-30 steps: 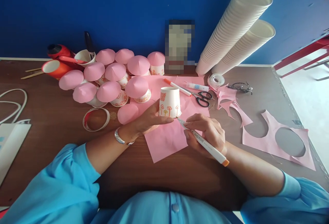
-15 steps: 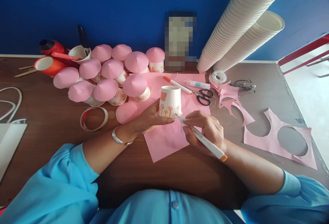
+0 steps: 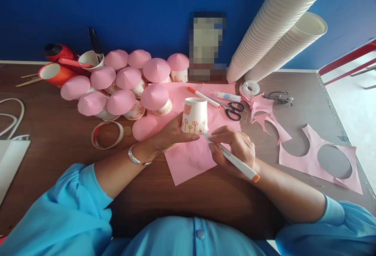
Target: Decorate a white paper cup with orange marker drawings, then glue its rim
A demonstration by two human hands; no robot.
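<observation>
Over the last second my right hand, its grip clenched on the marker, has nudged the tip up to the cup, touching its lower rim, I think, so the drawing continues. My left hand grips the upturned cup on pink paper, midway between the near and far edges of the tabletop.

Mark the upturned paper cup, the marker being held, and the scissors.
paper cup (image 3: pixel 194 111), head view, side wall.
marker (image 3: pixel 239 164), head view, white barrel.
scissors (image 3: pixel 228 108), head view, where handles meet blades.
</observation>
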